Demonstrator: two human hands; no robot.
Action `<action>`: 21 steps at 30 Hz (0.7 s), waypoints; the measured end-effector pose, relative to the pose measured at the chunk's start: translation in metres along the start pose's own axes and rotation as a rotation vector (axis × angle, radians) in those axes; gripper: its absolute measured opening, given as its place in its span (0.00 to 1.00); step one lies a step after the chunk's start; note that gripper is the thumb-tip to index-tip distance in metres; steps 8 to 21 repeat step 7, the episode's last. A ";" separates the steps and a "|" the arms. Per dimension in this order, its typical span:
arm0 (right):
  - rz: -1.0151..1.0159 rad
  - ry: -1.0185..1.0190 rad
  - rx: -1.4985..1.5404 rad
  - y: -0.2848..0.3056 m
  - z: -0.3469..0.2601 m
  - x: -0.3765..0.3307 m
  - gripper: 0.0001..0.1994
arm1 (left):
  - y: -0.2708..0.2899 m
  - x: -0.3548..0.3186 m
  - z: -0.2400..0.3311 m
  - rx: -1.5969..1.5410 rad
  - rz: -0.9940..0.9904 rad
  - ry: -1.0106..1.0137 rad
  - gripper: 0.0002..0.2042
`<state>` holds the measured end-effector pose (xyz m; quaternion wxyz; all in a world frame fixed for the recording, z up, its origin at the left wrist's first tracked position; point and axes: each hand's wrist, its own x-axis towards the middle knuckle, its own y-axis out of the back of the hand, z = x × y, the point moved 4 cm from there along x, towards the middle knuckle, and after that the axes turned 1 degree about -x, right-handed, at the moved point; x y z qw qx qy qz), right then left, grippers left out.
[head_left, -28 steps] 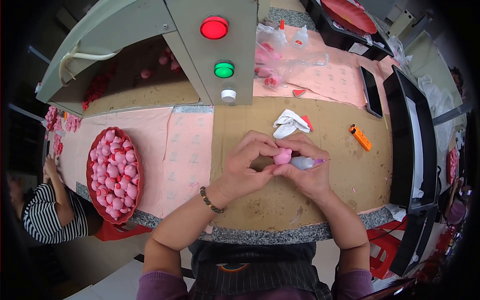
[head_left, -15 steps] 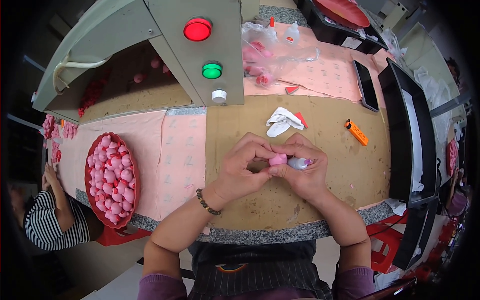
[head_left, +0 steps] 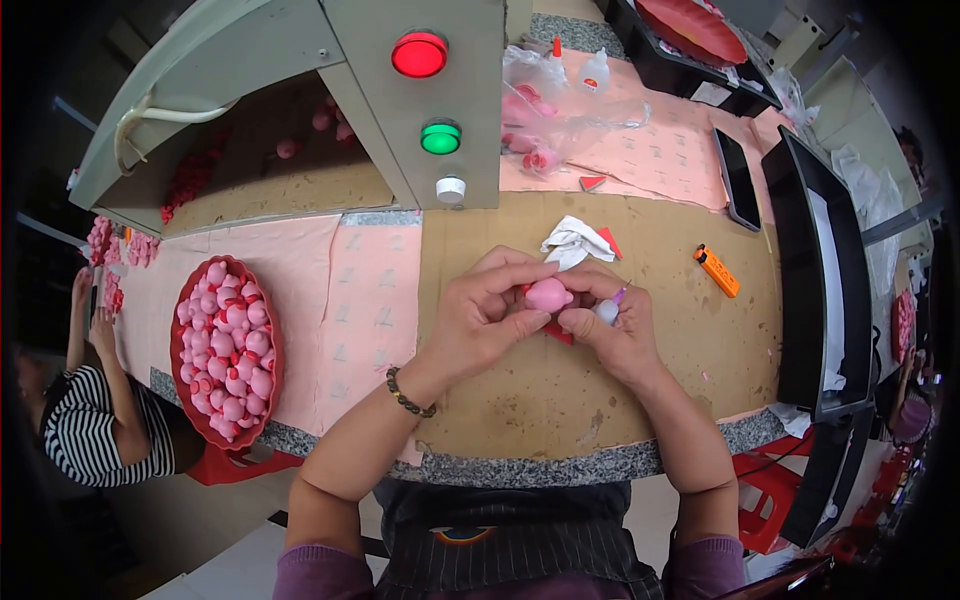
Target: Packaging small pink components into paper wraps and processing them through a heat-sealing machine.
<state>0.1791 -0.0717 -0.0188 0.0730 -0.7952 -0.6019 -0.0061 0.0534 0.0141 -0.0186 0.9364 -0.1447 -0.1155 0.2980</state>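
At frame centre, the left hand point(head_left: 487, 318) is pinching a small pink piece point(head_left: 549, 294) between closed fingertips; the right hand point(head_left: 615, 335) is curling tight around a small glue bottle point(head_left: 608, 310), touching the piece; a red basket of pink pieces point(head_left: 226, 349) is sitting at left.

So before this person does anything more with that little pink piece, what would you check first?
1. Pink piece pinched in the left hand: ok, fingertips grip it above the table.
2. Small bottle in the right hand: ok, held with its tip near the piece.
3. Tip touching the piece: cannot tell, fingers hide the contact.
4. Brown work surface under the hands: ok, only a red scrap lies there.
5. White cloth within reach: ok, just behind the hands.
6. Red tray of pink pieces: ok, at the left, apart from the hands.
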 end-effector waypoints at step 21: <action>0.038 0.245 -0.281 0.001 -0.002 0.001 0.13 | 0.011 0.001 -0.016 -0.126 -0.084 0.041 0.12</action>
